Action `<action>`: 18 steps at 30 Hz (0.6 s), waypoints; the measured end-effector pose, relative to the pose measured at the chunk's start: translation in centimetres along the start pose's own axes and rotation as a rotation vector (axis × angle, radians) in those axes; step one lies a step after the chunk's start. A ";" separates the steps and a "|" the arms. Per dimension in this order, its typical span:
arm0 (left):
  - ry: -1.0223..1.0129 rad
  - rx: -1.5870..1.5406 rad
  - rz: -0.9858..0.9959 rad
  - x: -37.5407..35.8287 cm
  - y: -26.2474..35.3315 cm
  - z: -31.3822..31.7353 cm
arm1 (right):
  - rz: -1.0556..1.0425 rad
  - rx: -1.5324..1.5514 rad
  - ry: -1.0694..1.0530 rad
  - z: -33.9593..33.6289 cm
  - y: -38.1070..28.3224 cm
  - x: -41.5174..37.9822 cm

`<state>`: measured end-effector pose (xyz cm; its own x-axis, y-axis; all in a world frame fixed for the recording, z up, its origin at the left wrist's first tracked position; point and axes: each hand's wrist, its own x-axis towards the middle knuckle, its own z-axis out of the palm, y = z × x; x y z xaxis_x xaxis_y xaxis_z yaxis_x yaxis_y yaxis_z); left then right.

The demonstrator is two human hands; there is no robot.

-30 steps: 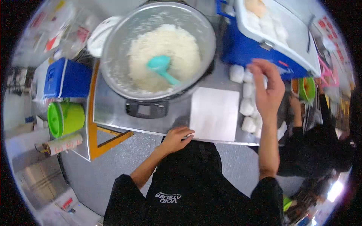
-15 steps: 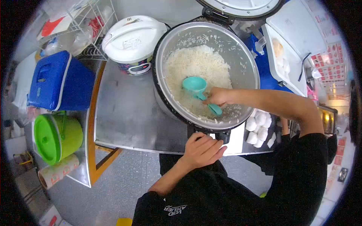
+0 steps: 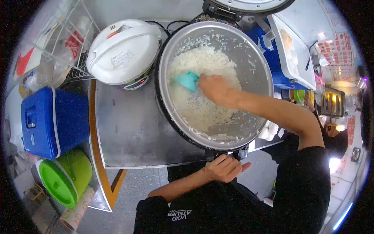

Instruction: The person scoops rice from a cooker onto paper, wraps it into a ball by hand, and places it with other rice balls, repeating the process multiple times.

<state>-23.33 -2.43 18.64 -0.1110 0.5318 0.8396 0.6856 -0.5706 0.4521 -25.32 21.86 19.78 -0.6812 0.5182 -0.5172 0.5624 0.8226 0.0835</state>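
Note:
Inside the big metal pot (image 3: 253,58) of an open rice cooker lies a mound of cooked white rice (image 3: 206,56). My right hand (image 3: 218,89) is closed around the handle of a turquoise plastic scoop (image 3: 187,80), whose bowl is tilted over the left part of the rice and slightly blurred. Most of the scoop's handle is hidden by my fingers. My left hand (image 3: 224,168) has curled fingers at the black front handle (image 3: 212,155) of the cooker, below the rim. Grains of rice cling to the pot's inner wall.
A white-lidded rice cooker (image 3: 122,52) stands to the left on the steel table (image 3: 128,128). Farther left are a blue cooler box (image 3: 58,121) and a green bucket (image 3: 66,177). White wrapped pieces (image 3: 269,130) lie right of the pot. An open cooler (image 3: 290,58) stands at upper right.
My right hand has carried the scoop up and left across the rice, turning its bowl over. My left hand stays at the front handle, fingers more curled. The view has shifted.

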 end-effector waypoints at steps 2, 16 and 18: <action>-0.018 -0.014 0.003 -0.2 0.1 -0.3 | -0.107 0.112 -0.056 2.9 0.0 1.2; -0.114 -0.069 0.063 -1.0 -0.5 -0.4 | -0.376 0.366 -0.350 -5.7 4.8 -7.8; -0.133 -0.079 0.055 -0.7 -0.6 -0.6 | -0.325 0.255 -0.265 -5.2 6.9 -6.0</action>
<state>-24.09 -2.83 17.92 0.0250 0.5735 0.8189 0.6291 -0.6456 0.4329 -19.79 25.68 27.92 -0.7162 0.1398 -0.6838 0.4601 0.8313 -0.3120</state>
